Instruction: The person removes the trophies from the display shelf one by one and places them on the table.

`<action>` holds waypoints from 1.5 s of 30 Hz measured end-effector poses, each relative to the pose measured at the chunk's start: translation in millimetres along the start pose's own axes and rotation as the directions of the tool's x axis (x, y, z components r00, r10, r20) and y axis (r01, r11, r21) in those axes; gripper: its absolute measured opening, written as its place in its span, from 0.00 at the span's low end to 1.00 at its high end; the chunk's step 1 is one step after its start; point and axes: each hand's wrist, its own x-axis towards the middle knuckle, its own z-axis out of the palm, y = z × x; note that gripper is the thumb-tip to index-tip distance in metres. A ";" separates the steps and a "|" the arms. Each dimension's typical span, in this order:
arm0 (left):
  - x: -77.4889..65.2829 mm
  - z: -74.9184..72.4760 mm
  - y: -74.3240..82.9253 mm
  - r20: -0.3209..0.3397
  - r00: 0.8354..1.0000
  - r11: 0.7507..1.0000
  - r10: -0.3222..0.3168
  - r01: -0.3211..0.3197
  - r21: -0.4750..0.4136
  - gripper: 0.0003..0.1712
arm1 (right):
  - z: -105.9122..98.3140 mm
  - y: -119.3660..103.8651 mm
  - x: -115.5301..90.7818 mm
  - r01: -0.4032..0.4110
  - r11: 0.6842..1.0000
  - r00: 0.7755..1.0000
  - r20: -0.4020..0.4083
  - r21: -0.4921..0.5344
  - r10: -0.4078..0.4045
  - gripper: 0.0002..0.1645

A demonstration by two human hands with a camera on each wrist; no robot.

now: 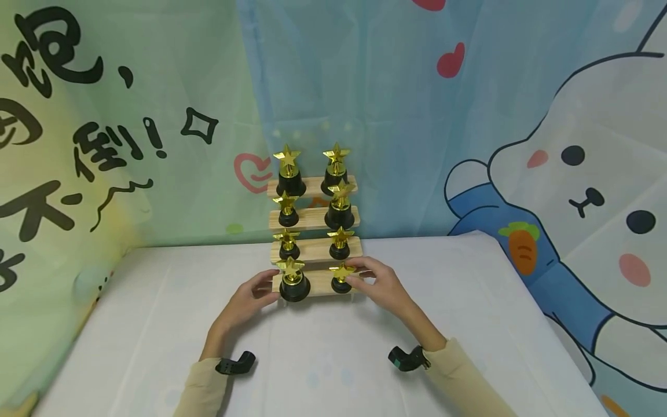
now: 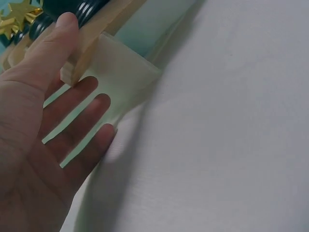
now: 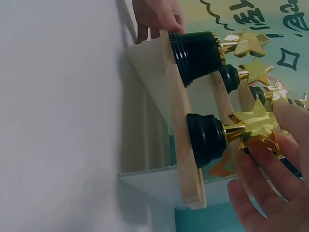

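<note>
A stepped stand of wooden shelves (image 1: 321, 282) bears several gold star trophies on black bases, two to each shelf. My right hand (image 1: 382, 284) is at the small trophy (image 1: 341, 278) on the lowest shelf's right end. In the right wrist view its thumb and index finger pinch about the gold star (image 3: 258, 125), while the other fingers extend loosely. The black base (image 3: 206, 140) sits on the shelf. My left hand (image 1: 250, 301) is at that shelf's left end, beside a larger trophy (image 1: 294, 281). Its thumb lies along the board end (image 2: 72, 72), with the other fingers spread below.
Clear side panels (image 2: 120, 67) support the shelves on a white-covered table (image 1: 323, 359). Behind the stand hangs a printed cloth backdrop (image 1: 365, 87) with a cartoon animal and dark lettering. Black straps with camera mounts (image 1: 409, 358) are worn on both wrists.
</note>
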 end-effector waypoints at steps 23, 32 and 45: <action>0.1 2.9 -0.6 0.010 1.000 0.997 -0.007 0.008 -0.082 0.33 | 9.6 -12.4 1.8 0.065 0.996 0.994 -0.082 -0.056 -0.069 0.14; -7.3 -1.5 23.7 0.037 0.999 0.995 -0.021 0.024 -0.095 0.32 | 17.5 -36.8 -3.2 0.095 0.995 0.995 -0.043 0.028 -0.094 0.13; -6.8 -1.0 21.2 0.035 0.999 0.995 -0.014 0.017 -0.100 0.32 | 36.4 -67.6 -12.4 0.187 0.979 0.980 0.046 0.081 -0.191 0.12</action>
